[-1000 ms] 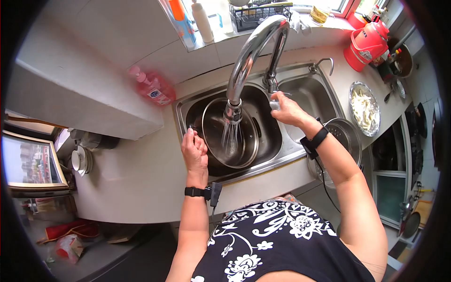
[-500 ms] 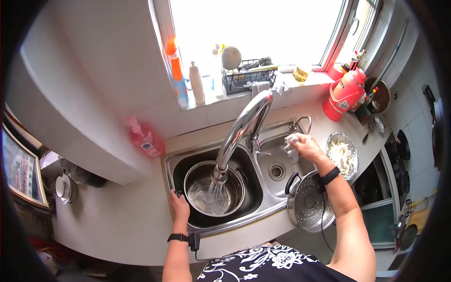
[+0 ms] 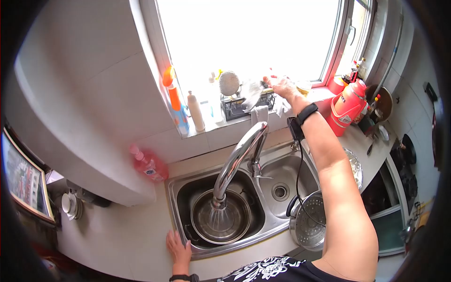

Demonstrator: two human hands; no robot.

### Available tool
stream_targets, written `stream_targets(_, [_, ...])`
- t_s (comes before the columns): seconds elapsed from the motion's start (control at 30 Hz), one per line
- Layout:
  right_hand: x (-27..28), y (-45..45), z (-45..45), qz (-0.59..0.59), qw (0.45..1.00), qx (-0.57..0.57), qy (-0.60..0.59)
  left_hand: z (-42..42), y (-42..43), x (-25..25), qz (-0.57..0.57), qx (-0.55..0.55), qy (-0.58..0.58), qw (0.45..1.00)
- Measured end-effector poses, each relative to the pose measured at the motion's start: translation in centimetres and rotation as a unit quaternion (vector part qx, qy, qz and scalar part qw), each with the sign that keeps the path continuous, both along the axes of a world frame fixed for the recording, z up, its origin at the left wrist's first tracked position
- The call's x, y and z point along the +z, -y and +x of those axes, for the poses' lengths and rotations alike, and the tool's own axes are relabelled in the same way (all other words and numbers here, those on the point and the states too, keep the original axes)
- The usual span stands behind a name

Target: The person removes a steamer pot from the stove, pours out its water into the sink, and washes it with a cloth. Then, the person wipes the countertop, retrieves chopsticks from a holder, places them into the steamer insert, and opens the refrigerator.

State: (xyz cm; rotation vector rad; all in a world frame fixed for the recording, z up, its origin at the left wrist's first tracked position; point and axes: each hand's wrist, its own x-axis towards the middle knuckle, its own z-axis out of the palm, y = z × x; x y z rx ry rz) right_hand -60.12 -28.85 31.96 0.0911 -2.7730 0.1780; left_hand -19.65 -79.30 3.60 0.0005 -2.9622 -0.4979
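Observation:
My right hand (image 3: 283, 88) reaches up to the windowsill, gripping a blurred white cloth (image 3: 253, 94) that hangs from its fingertips over the black wire rack (image 3: 230, 109). With its fingers apart, my left hand (image 3: 178, 247) rests at the front left edge of the sink (image 3: 259, 225). Close beside it, a steel pot (image 3: 221, 230) sits in the left basin. Water runs in a spray into the pot from the curved chrome faucet (image 3: 238, 157).
A steel strainer pot (image 3: 305, 230) stands right of the sink, and a foil-lined dish (image 3: 354, 164) is partly behind my right arm. Around the sink stand a pink soap bottle (image 3: 149, 164), an orange-topped spray bottle (image 3: 176, 103) and a red thermos (image 3: 345, 108).
My right hand has risen from the right basin to the windowsill with the white cloth. My left hand has moved off the pot's side to the sink's edge. The view has shifted.

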Motion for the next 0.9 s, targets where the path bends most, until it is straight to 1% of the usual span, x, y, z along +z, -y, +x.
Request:
stream_targets(0.07, [-2.1,-4.1,-3.3,-0.037,0.998,-0.054,0.021,1.4,0.9,-1.8,0.005,0.013,0.02,1.0])
stream_targets(0.1, [-3.2,-6.1,-5.0,-0.055,0.995,-0.081,0.03,1.3,0.9,-1.8,0.006,0.013,0.016,1.0])
stream_targets(0.13, [-4.1,-6.5,-4.1,-0.182,0.977,-0.108,0.018,1.3,0.7,-1.4,-0.005,0.005,0.013,1.0])
stream_targets(0.17, [-6.3,-7.9,-4.6,-0.173,0.978,-0.115,-0.012,1.3,0.5,-1.0,-0.015,-0.002,0.01,1.0])
stream_targets(0.2, [-8.6,-9.1,-5.3,-0.185,0.976,-0.113,-0.018,1.2,0.3,-0.7,-0.017,0.002,0.01,1.0])
stream_targets(0.23, [-10.5,-9.6,-6.2,-0.184,0.969,-0.163,0.009,1.2,-0.2,0.5,-0.02,0.008,0.005,1.0])
stream_targets(0.27, [-11.2,-8.7,-5.6,-0.162,0.971,-0.176,0.001,1.6,-0.9,2.0,-0.066,0.011,0.008,0.998])
stream_targets(0.3, [-15.7,-11.0,-8.5,-0.101,0.983,-0.155,-0.023,1.3,-1.2,2.7,-0.114,0.014,0.011,0.993])
stream_targets(0.33, [-15.6,-9.7,-7.9,-0.139,0.972,-0.189,0.0,1.9,-0.1,0.4,-0.052,0.014,0.066,0.996])
stream_targets(0.37, [-15.5,-8.2,-7.3,-0.174,0.958,-0.225,0.023,1.7,0.1,0.1,-0.055,0.018,0.062,0.996])
stream_targets(0.43, [-19.6,-9.9,-10.0,-0.206,0.932,-0.264,0.135,1.7,0.0,0.2,-0.08,0.014,0.069,0.994])
stream_targets(0.47, [-19.4,-8.9,-9.3,-0.205,0.933,-0.264,0.136,1.3,-0.3,1.1,-0.079,0.014,0.072,0.994])
stream_targets(0.53, [-17.2,-6.3,-5.9,-0.089,0.965,-0.227,0.092,0.8,-1.4,3.2,-0.098,0.024,0.025,0.995])
stream_targets(0.57, [-16.2,-6.3,-4.9,-0.083,0.966,-0.226,0.099,0.8,-1.0,2.2,-0.094,0.026,0.033,0.995])
stream_targets(0.63, [-15.2,-7.0,-4.4,-0.02,0.964,-0.198,0.176,1.1,0.8,-2.5,-0.039,0.039,0.042,0.998])
stream_targets(0.67, [-17.1,-9.4,-5.2,0.031,0.979,-0.148,0.14,1.2,0.8,-2.6,-0.055,0.036,0.021,0.998])
stream_targets(0.7, [-13.9,-8.8,-2.6,-0.077,0.981,-0.117,0.137,1.1,0.8,-2.7,-0.058,0.03,0.013,0.998])
stream_targets(0.73, [-14.1,-10.4,-1.2,-0.155,0.983,-0.064,0.071,1.4,0.9,-3.2,-0.066,0.031,0.001,0.997])
stream_targets(0.77, [-12.7,-11.6,0.8,-0.188,0.976,0.064,0.083,1.1,0.6,-2.3,-0.054,0.032,0.009,0.998])
stream_targets(0.8, [-6.5,-5.9,6.8,-0.318,0.93,-0.05,0.18,1.0,0.5,-1.9,-0.042,0.032,0.011,0.999])
stream_targets(0.83, [-5.4,-6.0,9.8,-0.353,0.919,-0.016,0.177,1.0,0.4,-1.8,-0.034,0.038,0.014,0.999])
stream_targets(0.9, [-2.9,-2.6,17.3,-0.442,0.893,0.011,0.089,1.3,0.5,-1.7,-0.031,0.034,-0.001,0.999])
